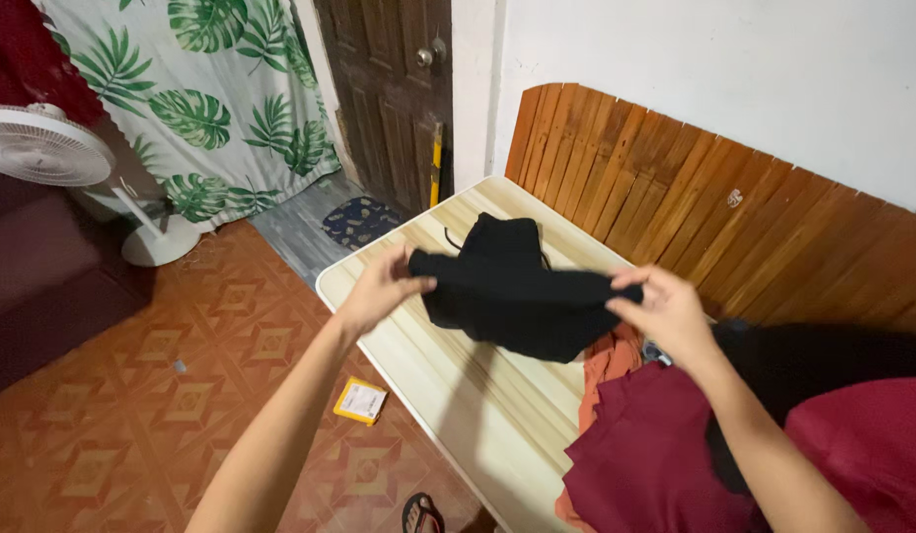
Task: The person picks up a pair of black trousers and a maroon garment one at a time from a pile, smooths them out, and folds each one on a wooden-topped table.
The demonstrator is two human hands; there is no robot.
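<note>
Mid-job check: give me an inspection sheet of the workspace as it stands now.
Surface: pale wooden table, partly bare.
Job's things: black garment held stretched between both hands above the table.
Clutter: maroon cloth, orange cloth and a dark piece heaped at the table's right end.
Grippers: left hand and right hand each pinch an edge of the garment.
Cables: nothing seen.
Surroundings: white fan, leaf-print curtain, wooden door, yellow packet on tiled floor.

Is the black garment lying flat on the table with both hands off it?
No, the left hand and right hand each pinch an end of the black garment, holding it stretched above the table.
</note>
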